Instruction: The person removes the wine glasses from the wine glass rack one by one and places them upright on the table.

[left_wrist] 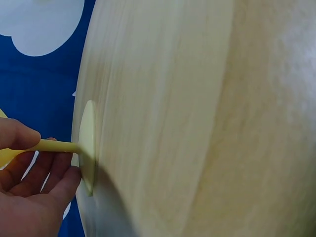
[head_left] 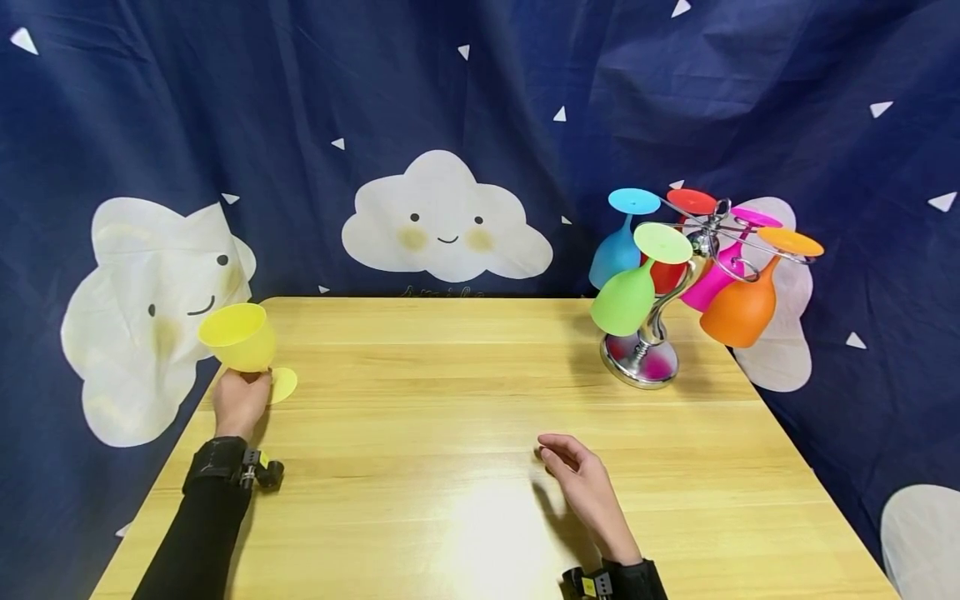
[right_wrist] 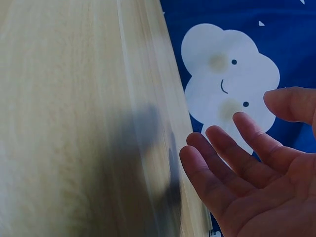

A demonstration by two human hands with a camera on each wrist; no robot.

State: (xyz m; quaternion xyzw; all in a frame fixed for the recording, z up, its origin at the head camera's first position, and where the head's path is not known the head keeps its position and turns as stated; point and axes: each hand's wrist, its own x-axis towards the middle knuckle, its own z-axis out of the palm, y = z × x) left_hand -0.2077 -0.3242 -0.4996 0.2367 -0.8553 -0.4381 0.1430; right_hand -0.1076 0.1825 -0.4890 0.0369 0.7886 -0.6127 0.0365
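My left hand (head_left: pixel 242 403) pinches a yellow plastic goblet (head_left: pixel 251 340) by its stem, near the table's far left corner. Its bowl is upward and its round foot (left_wrist: pixel 88 148) is close over the tabletop in the left wrist view. The right hand (head_left: pixel 588 492) hovers above the front right part of the table, fingers loosely bent and holding nothing. Behind it at the back right, a silver goblet rack (head_left: pixel 658 321) bears several goblets hung upside down: blue (head_left: pixel 617 250), red (head_left: pixel 667 273), green (head_left: pixel 625 300), pink (head_left: pixel 708 282) and orange (head_left: pixel 742 308).
The light wood table (head_left: pixel 420 400) ends at a dark blue curtain (head_left: pixel 300 100) with white clouds (head_left: pixel 448 225) and small triangles. The rack's round chrome base (head_left: pixel 640 367) stands near the table's right edge, and its orange goblet overhangs that edge in the head view.
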